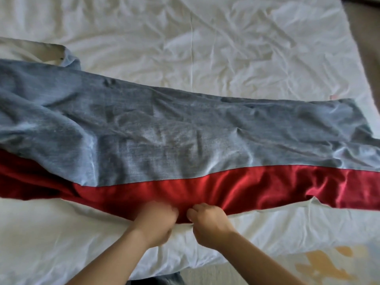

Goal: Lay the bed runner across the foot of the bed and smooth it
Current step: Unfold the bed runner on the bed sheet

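White creased bedding (226,48) fills the view, and near its close edge the left hand (156,221) and right hand (207,221) sit side by side, fingers curled, pinching the red hem of the bed runner (164,130). That grey-blue runner lies rumpled across the bedding, slanting, its left end bunched.

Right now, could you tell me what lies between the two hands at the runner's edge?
In the head view, only a narrow stretch of the bed runner, its red band, separates the left hand and right hand.
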`<action>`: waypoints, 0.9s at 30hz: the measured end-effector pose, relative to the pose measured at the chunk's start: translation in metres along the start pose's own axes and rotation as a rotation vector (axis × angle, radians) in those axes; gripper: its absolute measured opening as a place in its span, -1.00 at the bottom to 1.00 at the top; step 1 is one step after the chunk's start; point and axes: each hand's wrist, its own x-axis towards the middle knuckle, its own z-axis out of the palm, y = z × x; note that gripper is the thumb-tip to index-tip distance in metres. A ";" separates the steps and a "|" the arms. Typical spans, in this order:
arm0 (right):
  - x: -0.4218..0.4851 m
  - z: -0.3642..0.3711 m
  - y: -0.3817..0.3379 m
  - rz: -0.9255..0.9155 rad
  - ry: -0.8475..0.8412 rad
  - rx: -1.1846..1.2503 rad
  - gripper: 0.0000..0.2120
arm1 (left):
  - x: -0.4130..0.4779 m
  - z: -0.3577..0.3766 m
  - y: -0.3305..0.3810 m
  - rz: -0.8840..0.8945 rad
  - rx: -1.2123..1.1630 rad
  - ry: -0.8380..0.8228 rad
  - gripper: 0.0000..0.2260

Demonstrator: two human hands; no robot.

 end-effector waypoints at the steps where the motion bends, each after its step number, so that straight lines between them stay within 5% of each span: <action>1: 0.002 0.001 0.002 -0.003 -0.019 0.030 -0.81 | -0.001 0.001 -0.001 0.011 0.012 -0.028 -0.74; 9: 0.029 -0.022 -0.016 -0.013 -0.009 0.188 -0.72 | -0.046 -0.010 -0.040 0.135 0.147 0.194 -0.79; 16: 0.088 -0.053 -0.124 -0.087 0.255 0.291 -0.73 | -0.149 -0.007 -0.130 -0.246 0.180 0.565 -0.65; 21: 0.141 -0.056 -0.227 -0.216 0.377 0.178 -0.74 | -0.228 -0.003 -0.198 -0.552 0.208 0.429 -0.78; 27: 0.194 -0.037 -0.271 0.234 0.228 -0.019 -0.74 | -0.256 -0.009 -0.262 -0.498 0.236 0.245 -0.91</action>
